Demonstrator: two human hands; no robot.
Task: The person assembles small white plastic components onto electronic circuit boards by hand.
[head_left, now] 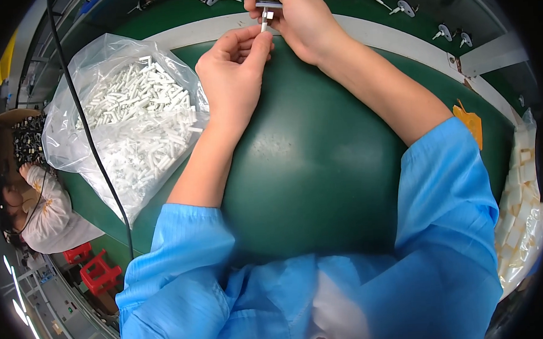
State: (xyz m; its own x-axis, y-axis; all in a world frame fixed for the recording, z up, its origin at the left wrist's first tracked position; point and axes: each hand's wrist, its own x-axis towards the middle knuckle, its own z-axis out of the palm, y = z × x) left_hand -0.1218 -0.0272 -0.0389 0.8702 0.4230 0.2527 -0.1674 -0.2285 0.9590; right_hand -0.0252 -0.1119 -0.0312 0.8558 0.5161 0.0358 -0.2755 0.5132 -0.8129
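At the far edge of the green table my two hands meet. My left hand is closed, its thumb and fingers pinching a small white tube. Above it my right hand wraps round a small part with a grey disc and a yellowish piece on top; fingers hide much of it. The tube sits at the lower end of this part, by a short white stem. Left of my left forearm lies a clear plastic bag full of short white tubes.
Beyond the pale rail, several small disc-and-stem parts rest on a green surface. A black cable crosses the bag. Orange paper and a bag of cream blocks are right. A co-worker and red stools are left.
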